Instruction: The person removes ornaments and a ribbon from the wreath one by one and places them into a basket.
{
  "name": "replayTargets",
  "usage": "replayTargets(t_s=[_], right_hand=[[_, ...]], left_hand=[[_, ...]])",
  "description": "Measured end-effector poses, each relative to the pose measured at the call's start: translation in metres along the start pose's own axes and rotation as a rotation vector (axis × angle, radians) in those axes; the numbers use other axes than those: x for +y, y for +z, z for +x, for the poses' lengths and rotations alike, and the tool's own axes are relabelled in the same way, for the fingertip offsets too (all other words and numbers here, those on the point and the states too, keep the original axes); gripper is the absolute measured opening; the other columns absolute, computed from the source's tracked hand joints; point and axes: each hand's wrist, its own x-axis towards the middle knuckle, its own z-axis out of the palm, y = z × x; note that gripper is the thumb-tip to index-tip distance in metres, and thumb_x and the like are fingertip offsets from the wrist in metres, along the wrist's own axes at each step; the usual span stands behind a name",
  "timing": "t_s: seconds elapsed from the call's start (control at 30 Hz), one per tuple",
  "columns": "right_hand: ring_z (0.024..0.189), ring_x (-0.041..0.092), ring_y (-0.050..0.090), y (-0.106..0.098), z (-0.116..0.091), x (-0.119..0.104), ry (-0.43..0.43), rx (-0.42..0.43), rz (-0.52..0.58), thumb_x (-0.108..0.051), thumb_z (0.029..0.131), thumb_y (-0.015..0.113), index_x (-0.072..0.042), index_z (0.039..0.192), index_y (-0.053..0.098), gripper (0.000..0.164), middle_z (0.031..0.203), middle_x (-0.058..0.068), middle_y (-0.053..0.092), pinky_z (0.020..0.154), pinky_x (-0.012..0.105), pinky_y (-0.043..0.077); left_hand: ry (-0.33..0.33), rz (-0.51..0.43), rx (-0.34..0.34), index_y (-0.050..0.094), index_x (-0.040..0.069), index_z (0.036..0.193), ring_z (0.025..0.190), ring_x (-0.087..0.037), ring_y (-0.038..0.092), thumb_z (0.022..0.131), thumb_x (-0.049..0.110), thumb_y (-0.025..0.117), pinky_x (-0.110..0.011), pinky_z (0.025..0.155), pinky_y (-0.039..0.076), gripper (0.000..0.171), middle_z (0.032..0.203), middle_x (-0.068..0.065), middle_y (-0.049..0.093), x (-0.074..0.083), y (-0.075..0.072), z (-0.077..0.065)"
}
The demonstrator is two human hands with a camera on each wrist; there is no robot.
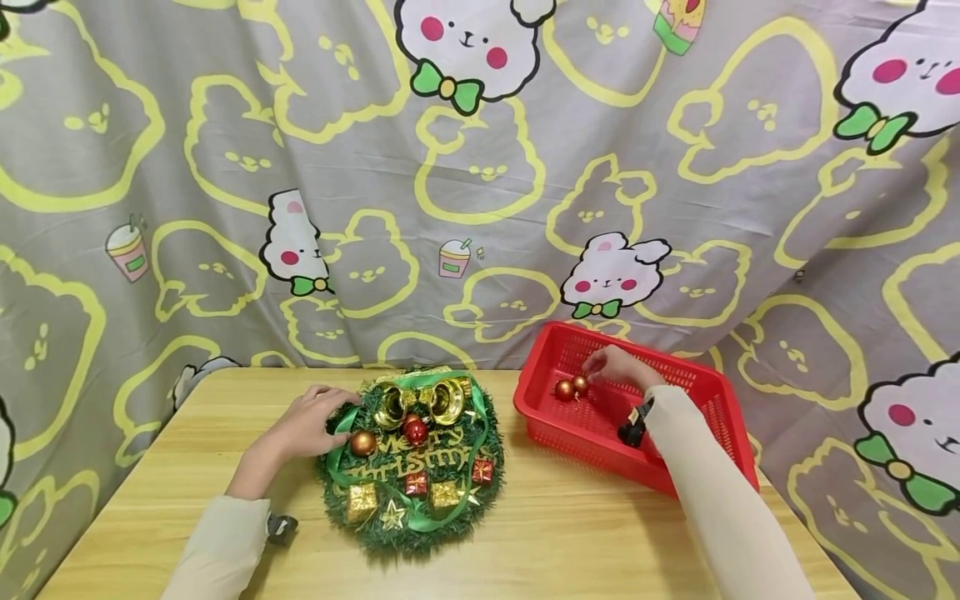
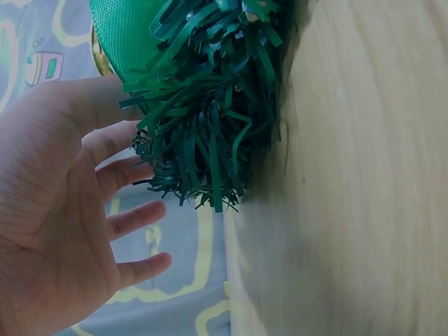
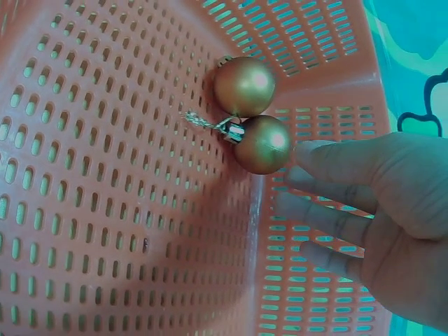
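Observation:
A green tinsel wreath (image 1: 487,433) lies flat on the table, dressed with gold bells (image 1: 447,402), a red ball (image 1: 415,431), a bronze ball (image 1: 363,442), small gift boxes and gold lettering. My left hand (image 1: 318,423) is at its left edge; in the left wrist view the fingers are spread beside the tinsel (image 2: 203,133), gripping nothing. Inside the red basket (image 1: 555,425), two bronze Christmas balls (image 3: 245,86) lie together in a corner. My right hand (image 3: 378,203) reaches in, its fingertips close to the nearer ball (image 3: 263,145); whether they touch it is unclear.
The basket stands at the right of the wooden table (image 1: 570,533), its perforated walls rising around the right hand. Behind the table hangs a grey patterned curtain (image 1: 480,167). Green ribbon (image 1: 427,521) winds loosely over the wreath.

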Motion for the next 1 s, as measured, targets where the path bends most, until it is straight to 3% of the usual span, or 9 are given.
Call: replayTargets(t_s=[0.2, 0.5, 0.73, 1.0], right_hand=[[0.1, 0.029, 0.07, -0.007, -0.003, -0.004, -0.014, 0.013, -0.037, -0.001, 0.093, 0.069, 0.011, 0.117, 0.068, 0.027, 0.11, 0.023, 0.074, 0.092, 0.043, 0.059], [0.107, 0.033, 0.066, -0.019, -0.017, -0.02, -0.154, 0.06, -0.089, -0.007, 0.096, 0.067, 0.006, 0.12, 0.068, 0.027, 0.117, 0.023, 0.07, 0.096, 0.05, 0.054], [0.113, 0.034, 0.066, -0.022, -0.033, -0.053, -0.278, 0.202, -0.078, -0.009, 0.096, 0.068, -0.002, 0.125, 0.069, 0.029, 0.123, 0.02, 0.071, 0.097, 0.051, 0.057], [0.108, 0.029, 0.07, -0.014, -0.062, -0.11, -0.427, 0.312, -0.078, -0.009, 0.095, 0.071, -0.005, 0.126, 0.069, 0.031, 0.118, 0.013, 0.074, 0.096, 0.052, 0.056]], left_hand=[[-0.015, -0.008, -0.002, 0.064, 0.012, 0.131, 0.131, -0.046, 0.047, 0.082, 0.012, 0.08, -0.074, 0.103, 0.037, 0.051, 0.138, -0.014, 0.063, 0.001, 0.002, -0.003], [-0.012, -0.005, -0.007, 0.064, 0.011, 0.131, 0.132, -0.047, 0.046, 0.083, 0.013, 0.08, -0.074, 0.103, 0.037, 0.051, 0.138, -0.016, 0.062, 0.001, 0.0, -0.001], [0.007, 0.003, 0.0, 0.064, 0.009, 0.131, 0.131, -0.048, 0.047, 0.082, 0.013, 0.08, -0.074, 0.103, 0.038, 0.051, 0.138, -0.017, 0.063, 0.001, -0.001, 0.0], [-0.002, 0.001, -0.002, 0.064, 0.01, 0.131, 0.131, -0.047, 0.047, 0.083, 0.012, 0.08, -0.073, 0.103, 0.038, 0.051, 0.139, -0.017, 0.062, 0.001, -0.002, -0.001]])
